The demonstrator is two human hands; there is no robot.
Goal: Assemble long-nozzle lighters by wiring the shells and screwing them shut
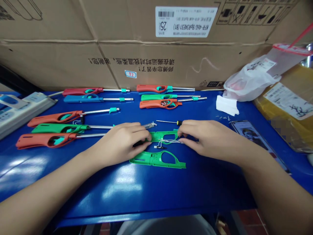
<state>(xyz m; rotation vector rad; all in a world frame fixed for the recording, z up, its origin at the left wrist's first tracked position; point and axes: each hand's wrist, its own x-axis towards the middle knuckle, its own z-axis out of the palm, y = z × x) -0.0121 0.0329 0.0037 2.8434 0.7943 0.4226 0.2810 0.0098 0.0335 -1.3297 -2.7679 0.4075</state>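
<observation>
An opened green lighter shell half (164, 136) lies on the blue table (146, 189), white wires showing inside it. My left hand (122, 143) grips its left end, fingers curled. My right hand (207, 138) pinches its right end by the wires. The other green shell half (157, 160) lies loose just in front. A thin screwdriver (168, 122) with a black and yellow handle rests behind the hands, touched by neither.
Several red, green and blue long-nosed lighters (53, 129) lie at the left and back (161, 96). A phone (254, 137) and small screws sit at the right, with white paper (227, 105), plastic bags (254, 78) and a cardboard box (146, 42) behind. A power strip (22, 109) lies far left.
</observation>
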